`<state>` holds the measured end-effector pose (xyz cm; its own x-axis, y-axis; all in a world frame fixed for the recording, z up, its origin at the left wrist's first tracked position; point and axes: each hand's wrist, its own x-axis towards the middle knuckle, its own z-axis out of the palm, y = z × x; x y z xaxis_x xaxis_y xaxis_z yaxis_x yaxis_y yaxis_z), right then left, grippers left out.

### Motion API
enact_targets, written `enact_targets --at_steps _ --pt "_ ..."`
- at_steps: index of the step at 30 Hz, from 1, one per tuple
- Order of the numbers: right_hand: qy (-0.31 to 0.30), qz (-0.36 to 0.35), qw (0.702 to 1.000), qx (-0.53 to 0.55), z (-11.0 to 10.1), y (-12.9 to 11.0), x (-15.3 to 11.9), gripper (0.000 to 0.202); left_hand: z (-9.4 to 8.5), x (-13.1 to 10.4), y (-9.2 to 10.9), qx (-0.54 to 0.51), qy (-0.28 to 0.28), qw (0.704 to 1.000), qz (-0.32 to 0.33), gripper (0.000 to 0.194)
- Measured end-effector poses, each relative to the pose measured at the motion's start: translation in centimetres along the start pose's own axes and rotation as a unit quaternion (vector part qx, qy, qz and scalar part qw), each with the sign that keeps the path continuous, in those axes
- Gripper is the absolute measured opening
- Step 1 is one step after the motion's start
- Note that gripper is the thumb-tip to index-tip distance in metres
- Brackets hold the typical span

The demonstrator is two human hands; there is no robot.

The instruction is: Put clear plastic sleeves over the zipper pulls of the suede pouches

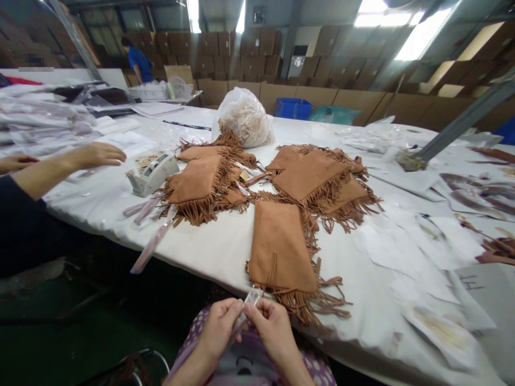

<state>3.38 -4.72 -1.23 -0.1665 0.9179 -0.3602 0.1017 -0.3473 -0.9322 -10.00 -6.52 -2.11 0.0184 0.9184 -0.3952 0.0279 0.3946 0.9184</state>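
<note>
At the table's near edge, my left hand (218, 328) and my right hand (274, 325) are both closed on a narrow strap wrapped in clear plastic (254, 295). Its upper end reaches the lower left corner of a brown fringed pouch (281, 247), close to a small metal fitting. The pouch lies flat, its long fringe spread right and over the table edge. My fingertips hide part of the wrapped strap. Beyond it lie a left pile of fringed pouches (197, 179) and a right pile (309, 174). Another plastic-wrapped strap (153, 247) hangs over the edge.
A tape dispenser (153, 174) stands left of the pouches. Another person's hand (94, 155) reaches in from the left. A stuffed clear plastic bag (244, 118) sits behind. White paper sheets (414, 252) cover the right side. A metal post (462, 120) rises at right.
</note>
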Motion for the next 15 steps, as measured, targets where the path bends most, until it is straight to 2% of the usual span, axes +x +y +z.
enact_targets --at_steps 3,6,9,15 --pt "0.023 -0.011 0.999 -0.03 0.2 0.5 0.1 0.034 0.0 0.6 -0.6 -0.054 -0.004 0.998 -0.042 0.039" --pt "0.056 -0.029 0.995 -0.071 0.1 0.7 0.2 0.033 -0.1 0.5 -0.7 0.006 0.015 1.0 -0.014 0.037" --pt "0.055 -0.035 0.994 -0.084 -0.1 0.8 0.1 0.033 -0.1 0.3 -0.4 0.054 0.016 0.998 0.002 0.038" --pt "0.017 -0.045 0.998 -0.043 -0.5 0.6 0.0 0.034 -0.7 0.3 0.7 -0.084 -0.061 0.99 -0.092 0.039"
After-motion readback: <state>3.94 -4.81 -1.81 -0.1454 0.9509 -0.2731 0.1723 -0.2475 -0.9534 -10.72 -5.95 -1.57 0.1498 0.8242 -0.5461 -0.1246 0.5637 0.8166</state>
